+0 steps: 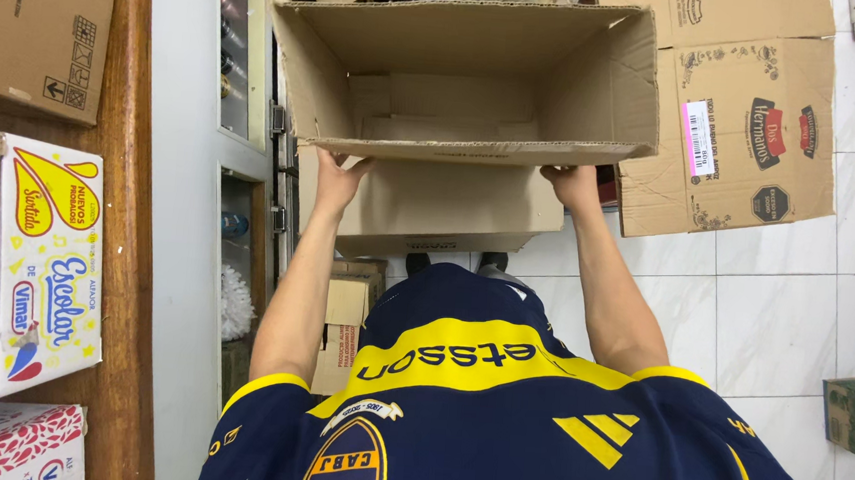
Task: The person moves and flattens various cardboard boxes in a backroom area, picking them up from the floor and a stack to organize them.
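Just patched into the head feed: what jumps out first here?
A big open cardboard box fills the top centre, empty inside, held up by its near edge with the left hand and right hand. Behind it to the right stands another brown carton; a white and yellow printed box sits on the wooden shelf at left.

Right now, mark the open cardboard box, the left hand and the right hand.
open cardboard box [598, 92], head view, inner right wall.
left hand [337, 176], head view, back of hand.
right hand [574, 183], head view, back of hand.
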